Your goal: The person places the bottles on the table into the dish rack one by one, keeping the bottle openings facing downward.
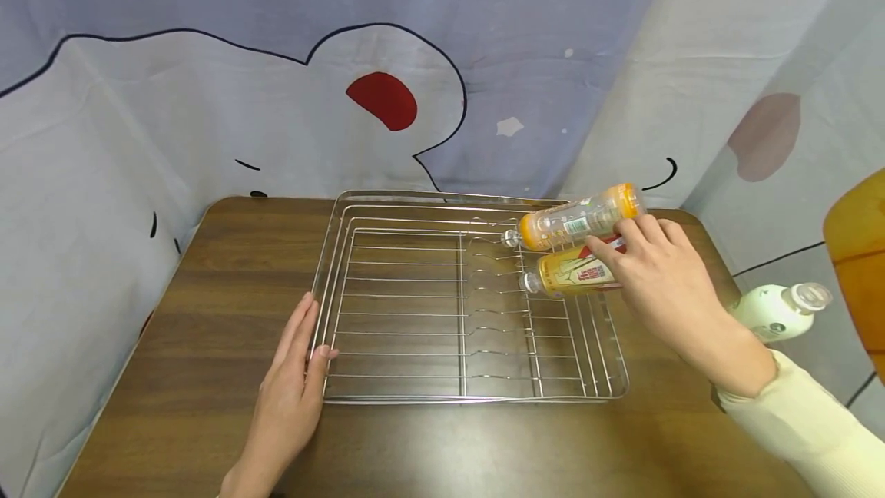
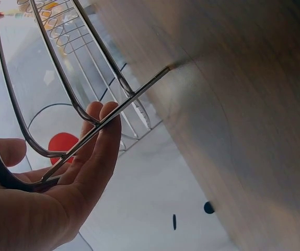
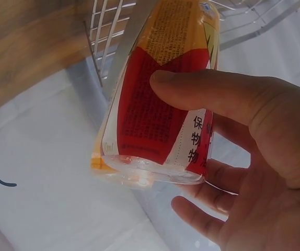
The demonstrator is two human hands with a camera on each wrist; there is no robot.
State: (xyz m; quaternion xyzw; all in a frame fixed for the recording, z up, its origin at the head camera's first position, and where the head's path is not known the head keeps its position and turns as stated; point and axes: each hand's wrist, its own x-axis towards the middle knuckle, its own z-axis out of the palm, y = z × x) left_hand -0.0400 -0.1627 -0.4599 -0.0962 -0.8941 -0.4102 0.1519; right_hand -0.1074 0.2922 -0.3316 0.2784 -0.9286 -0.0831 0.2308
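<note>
Brown wood-grain tabletop (image 1: 228, 267), left hand (image 1: 290, 394) gripping a silver wire rack (image 1: 470, 400), right hand (image 1: 665, 283) pinching a red-and-yellow-labelled plastic bottle (image 1: 579, 269) — bottle-laying step, I'd guess, calling for a gentle let-go.

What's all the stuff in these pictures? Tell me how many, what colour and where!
Printed cloth: at least one, blue-grey and white, at the back
Table: one, brown, in front of the printed cloth
Wire rack: one, silver, on the table
Yellow bottle: one, yellow and red, over the wire rack's right part
Clear bottle: one, orange-banded, behind the yellow bottle
Pale bottle: one, light green, right
Unclear object: one, orange, right edge
Left hand: one, bare, holding the wire rack
Right hand: one, bare, gripping the yellow bottle
Sleeve: one, cream, right arm
</note>
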